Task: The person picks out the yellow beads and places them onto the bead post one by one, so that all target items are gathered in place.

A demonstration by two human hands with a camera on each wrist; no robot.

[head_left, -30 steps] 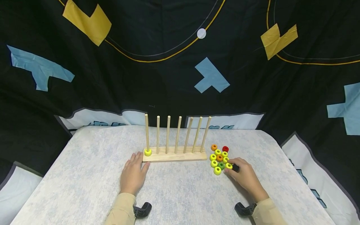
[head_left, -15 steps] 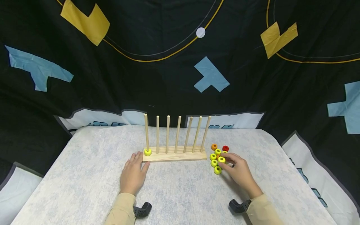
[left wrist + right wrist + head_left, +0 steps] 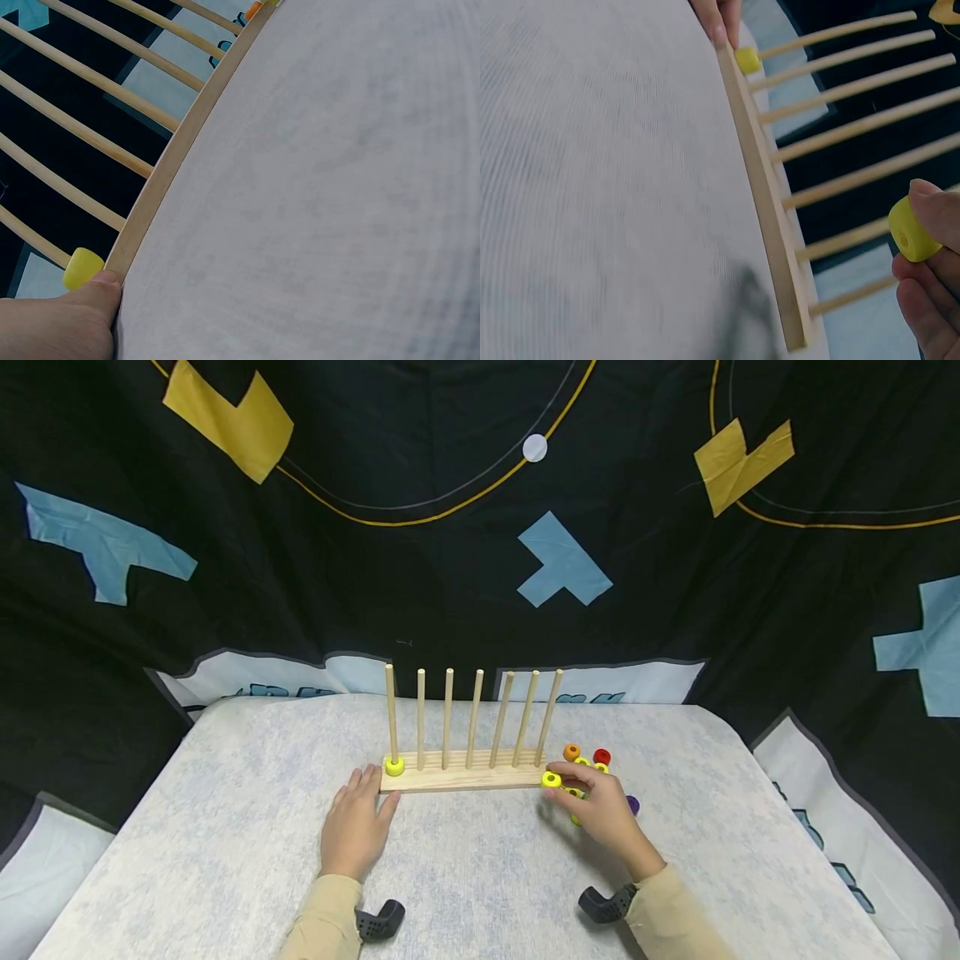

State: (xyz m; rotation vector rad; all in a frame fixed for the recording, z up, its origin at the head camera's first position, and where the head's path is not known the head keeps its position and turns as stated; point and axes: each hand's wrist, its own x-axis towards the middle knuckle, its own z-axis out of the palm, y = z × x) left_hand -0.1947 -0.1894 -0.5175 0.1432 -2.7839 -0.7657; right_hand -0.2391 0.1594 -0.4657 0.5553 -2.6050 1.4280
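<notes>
A wooden rack with several upright pegs stands on the table; one yellow bead sits at the foot of its leftmost peg. My left hand rests against the rack's left end, fingers fairly straight, its thumb on the front corner of the base. Between thumb and fingertips, my right hand pinches another yellow bead, raised near the rack's right end. Beneath and behind that hand lie loose beads, partly hidden: an orange bead, a red bead, a purple bead and some yellow ones.
The pale cloth-covered table spreads out in front of the rack. Behind its far edge hangs a black curtain with blue and yellow patches. Each wrist carries a dark camera mount.
My right hand picked up a yellow bead from the loose group and carried it left to the rack's right end. A purple bead has come into view. The left hand stayed put.
</notes>
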